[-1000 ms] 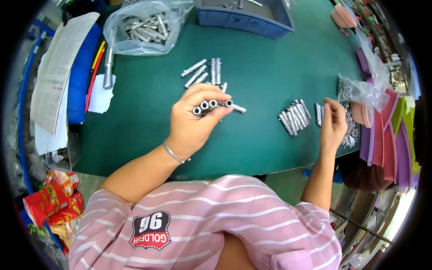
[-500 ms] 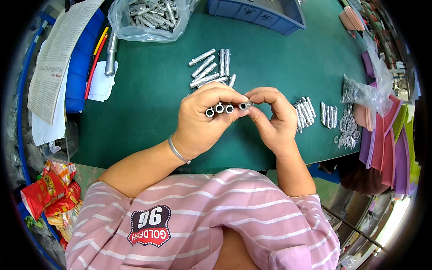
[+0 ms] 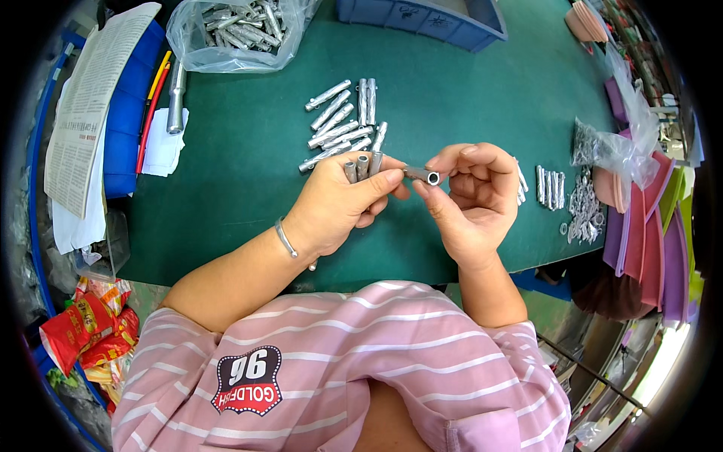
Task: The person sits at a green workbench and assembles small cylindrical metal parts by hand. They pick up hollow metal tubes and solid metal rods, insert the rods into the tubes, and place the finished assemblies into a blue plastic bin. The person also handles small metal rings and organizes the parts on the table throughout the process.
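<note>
Several short silvery metal tubes are gripped in my left hand (image 3: 331,197); three ends (image 3: 363,167) stick up above its thumb. Between the thumb and index finger of my right hand (image 3: 476,200) is one more metal tube (image 3: 420,175), lying slantwise with its hollow end facing me. The far end of that tube reaches the fingertips of my left hand. Just beyond my left hand lies a loose group of similar tubes (image 3: 328,119) on the green tabletop (image 3: 248,151).
A clear bag (image 3: 226,60) full of tubes and a blue bin (image 3: 422,21) stand at the back. To the right are a row of tubes (image 3: 550,187), small metal parts (image 3: 581,207) and a bag of small pieces (image 3: 599,143). A metal rod (image 3: 176,98) lies left, beside a blue box (image 3: 134,113).
My left hand has turned, so its tubes now point upward. My right hand has moved slightly right, tilting its single tube sideways, and its other fingers have curled more loosely.
</note>
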Demonstrator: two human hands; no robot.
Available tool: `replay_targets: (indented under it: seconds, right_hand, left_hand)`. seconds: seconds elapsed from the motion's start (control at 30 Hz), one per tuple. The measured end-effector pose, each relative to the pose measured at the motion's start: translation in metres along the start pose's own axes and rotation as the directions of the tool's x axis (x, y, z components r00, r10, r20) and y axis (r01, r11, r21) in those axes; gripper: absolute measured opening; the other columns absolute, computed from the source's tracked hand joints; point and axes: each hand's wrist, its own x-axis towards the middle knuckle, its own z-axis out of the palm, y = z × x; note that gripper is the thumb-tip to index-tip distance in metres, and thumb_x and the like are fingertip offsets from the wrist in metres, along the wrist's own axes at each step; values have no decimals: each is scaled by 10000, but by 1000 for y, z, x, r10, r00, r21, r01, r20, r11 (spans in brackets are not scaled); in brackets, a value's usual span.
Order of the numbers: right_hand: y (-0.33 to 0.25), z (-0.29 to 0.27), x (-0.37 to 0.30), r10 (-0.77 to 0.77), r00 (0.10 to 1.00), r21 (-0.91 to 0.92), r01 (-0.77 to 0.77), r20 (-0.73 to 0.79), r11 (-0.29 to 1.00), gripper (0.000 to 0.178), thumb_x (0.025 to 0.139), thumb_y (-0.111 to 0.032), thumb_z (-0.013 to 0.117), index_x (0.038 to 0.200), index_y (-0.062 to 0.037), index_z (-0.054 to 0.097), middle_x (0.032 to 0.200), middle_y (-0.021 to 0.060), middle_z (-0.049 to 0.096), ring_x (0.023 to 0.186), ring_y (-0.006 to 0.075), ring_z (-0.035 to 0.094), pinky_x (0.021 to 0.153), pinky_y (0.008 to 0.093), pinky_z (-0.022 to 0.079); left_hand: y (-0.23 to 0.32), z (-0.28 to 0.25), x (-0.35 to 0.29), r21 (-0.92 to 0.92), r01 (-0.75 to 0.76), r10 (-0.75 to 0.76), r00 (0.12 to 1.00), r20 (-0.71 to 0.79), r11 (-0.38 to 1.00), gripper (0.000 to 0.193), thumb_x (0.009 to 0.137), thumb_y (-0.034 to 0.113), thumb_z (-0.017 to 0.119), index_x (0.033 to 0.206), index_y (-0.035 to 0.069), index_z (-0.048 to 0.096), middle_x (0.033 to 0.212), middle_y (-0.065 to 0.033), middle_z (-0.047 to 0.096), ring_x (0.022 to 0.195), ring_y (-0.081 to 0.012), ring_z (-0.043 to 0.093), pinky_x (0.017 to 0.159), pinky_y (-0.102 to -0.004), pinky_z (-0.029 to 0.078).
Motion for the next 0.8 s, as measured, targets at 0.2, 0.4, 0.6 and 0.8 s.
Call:
replay_targets:
  seconds: [0.2,0.4,0.6,0.8]
  right_hand:
    - [-1,-1,-3,-51,999,-82,51,4,995,509,746,139,660,1156,2,390,953,146,580,842,158,588,756,279,493]
    - [1,-5,4,-159,971,-273,204,177,940,361,698,149,665,1011,12,547,906,128,639,800,210,609,733,305,496]
    - [-2,-7,7,-161,972,-218,197,169,956,248,650,166,545,826,3,607,853,127,655,768,255,607,723,354,484]
    - [6,-11,2,-30,999,-207,26,-13,978,198,711,166,504,830,26,580,873,145,623,831,222,597,733,310,483]
  left_hand:
    - [1,-6,0,-65,108,-103,992,72,992,243,940,219,560,1011,-9,606,835,-93,649,658,-123,608,521,-228,503]
    - [6,-7,0,-299,206,-146,967,211,932,271,952,225,530,1081,-7,582,970,-129,657,854,-217,673,722,-343,588]
    - [8,-6,0,-367,86,-22,984,176,926,281,938,160,545,1155,-19,538,1085,-165,630,1033,-254,619,869,-414,535]
    - [10,-1,-1,153,-334,306,934,183,930,230,875,69,610,1088,-15,631,1137,-172,625,1124,-234,570,991,-354,430]
